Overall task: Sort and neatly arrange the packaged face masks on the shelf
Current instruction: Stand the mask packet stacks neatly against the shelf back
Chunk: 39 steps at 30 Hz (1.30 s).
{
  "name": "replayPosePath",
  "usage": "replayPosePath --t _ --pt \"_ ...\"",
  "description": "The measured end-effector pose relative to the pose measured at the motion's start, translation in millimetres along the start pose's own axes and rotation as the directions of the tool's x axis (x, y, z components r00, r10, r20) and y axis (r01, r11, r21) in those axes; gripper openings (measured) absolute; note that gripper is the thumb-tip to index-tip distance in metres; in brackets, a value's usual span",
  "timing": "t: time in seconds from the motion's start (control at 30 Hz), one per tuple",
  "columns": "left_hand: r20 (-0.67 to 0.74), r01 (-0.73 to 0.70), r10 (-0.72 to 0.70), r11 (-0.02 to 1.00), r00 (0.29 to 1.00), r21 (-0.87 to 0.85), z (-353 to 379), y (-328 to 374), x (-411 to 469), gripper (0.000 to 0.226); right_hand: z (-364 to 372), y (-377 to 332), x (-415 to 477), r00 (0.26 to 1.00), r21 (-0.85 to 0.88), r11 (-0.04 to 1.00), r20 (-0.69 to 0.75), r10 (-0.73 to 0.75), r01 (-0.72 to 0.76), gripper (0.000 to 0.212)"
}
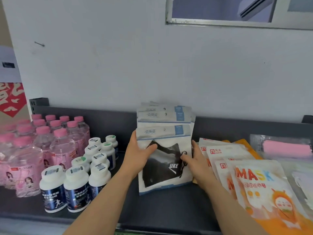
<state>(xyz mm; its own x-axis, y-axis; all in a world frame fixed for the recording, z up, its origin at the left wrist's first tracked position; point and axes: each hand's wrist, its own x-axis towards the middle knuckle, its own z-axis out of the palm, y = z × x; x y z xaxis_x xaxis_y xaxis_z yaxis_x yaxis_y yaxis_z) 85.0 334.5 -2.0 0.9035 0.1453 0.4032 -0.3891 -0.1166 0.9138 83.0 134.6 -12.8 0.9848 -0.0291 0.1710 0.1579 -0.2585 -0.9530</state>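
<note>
Near edge: dark shelf (169, 209), seen from the front and above.
Near right: kids' MASK packs (260, 189), orange and white, are fanned out and overlapped.
Near left: white-capped supplement bottles (76, 184) are grouped upright.
Mid-shelf: black mask pack (160, 168) is held from both sides.
Left hand (138, 155): grip clamped on the pack's left edge, thumb laid over the front.
Right hand (197, 162): grip clamped on the right edge, thumb pressed on the front by the ear loop.
The pack's lower edge is set on the shelf. It is placed in front of a staggered stack of like packs (165, 114), with headers stepped up toward the wall (101, 65). Flat or leaning: cannot be told.
Further left: pink-capped soda bottles (39, 146) are packed in rows.
Far right: pink mask pack (286, 148) in clear wrap, blurred.
Top right: window frame (237, 22) is set in the wall.
</note>
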Motion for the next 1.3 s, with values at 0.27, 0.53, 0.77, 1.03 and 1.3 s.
replayPosePath --t 0.27,0.53,0.77,1.03,1.3 --pt "0.017 -0.069 0.068 0.993 0.998 0.093 3.2 -11.2 7.7 0.064 2.3 6.9 9.7 0.996 0.013 0.999 -0.077 -0.04 0.041 0.056" --pt "-0.007 -0.03 0.03 0.997 1.0 0.07 1.8 -18.3 10.1 0.085 10.1 15.9 13.1 0.991 -0.152 0.987 -0.12 -0.063 0.044 0.039" --pt "0.065 0.109 -0.128 0.965 0.99 0.237 -0.7 -38.8 0.8 0.094 15.0 30.4 8.8 0.999 -0.303 0.952 -0.007 -0.034 0.03 0.063" --pt "0.054 0.169 -0.185 0.96 0.981 0.224 7.1 -45.7 6.9 0.083 15.9 27.4 12.5 0.999 -0.348 0.937 -0.025 -0.035 0.024 0.047" --pt "0.027 0.201 -0.211 0.956 0.977 0.216 21.9 -47.5 33.4 0.08 18.4 19.4 33.0 0.996 -0.221 0.973 -0.076 0.053 -0.069 0.045"
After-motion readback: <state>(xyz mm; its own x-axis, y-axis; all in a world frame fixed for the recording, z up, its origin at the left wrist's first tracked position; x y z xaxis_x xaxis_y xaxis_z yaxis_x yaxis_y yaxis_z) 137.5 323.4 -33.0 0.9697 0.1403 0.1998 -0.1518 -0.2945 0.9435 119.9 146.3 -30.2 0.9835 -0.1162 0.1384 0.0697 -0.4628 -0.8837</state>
